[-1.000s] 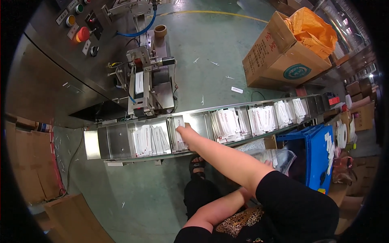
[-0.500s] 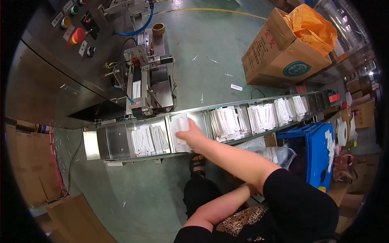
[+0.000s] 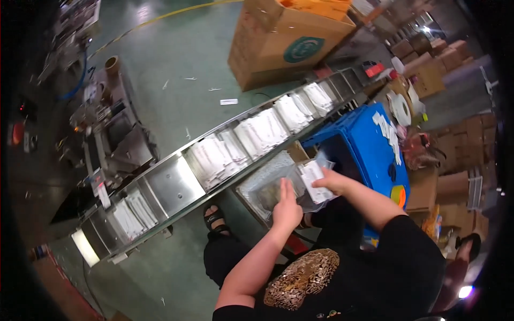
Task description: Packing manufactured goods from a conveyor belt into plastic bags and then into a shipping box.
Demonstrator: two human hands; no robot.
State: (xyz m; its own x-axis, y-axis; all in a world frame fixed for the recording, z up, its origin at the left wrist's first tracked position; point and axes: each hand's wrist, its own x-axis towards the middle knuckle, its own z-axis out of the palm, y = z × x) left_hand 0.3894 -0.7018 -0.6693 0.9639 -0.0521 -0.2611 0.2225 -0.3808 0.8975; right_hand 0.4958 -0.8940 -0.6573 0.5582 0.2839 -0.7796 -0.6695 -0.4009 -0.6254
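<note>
My right hand (image 3: 333,182) grips a stack of thin white paper packets (image 3: 311,179), thumb on top. The stack is above a box lined with a clear plastic bag (image 3: 262,192), just below the conveyor. My left hand (image 3: 287,207) is at the bag's near side, its fingers stretched out; whether they touch the plastic I cannot tell. Rows of the same white packets stand in the compartments of the metal conveyor (image 3: 176,184). One compartment left of the middle shows bare metal.
A blue plastic bin (image 3: 369,152) stands right of the bag, with loose packets and a tape roll on it. Beyond the conveyor are a large cardboard box (image 3: 267,53) and small white picks on the floor. A machine (image 3: 101,134) adjoins the conveyor at left.
My right hand has lifted a stack of packets out of a conveyor compartment and carried it right, over the bag. My left hand has come into sight beside the bag. The view has swung right.
</note>
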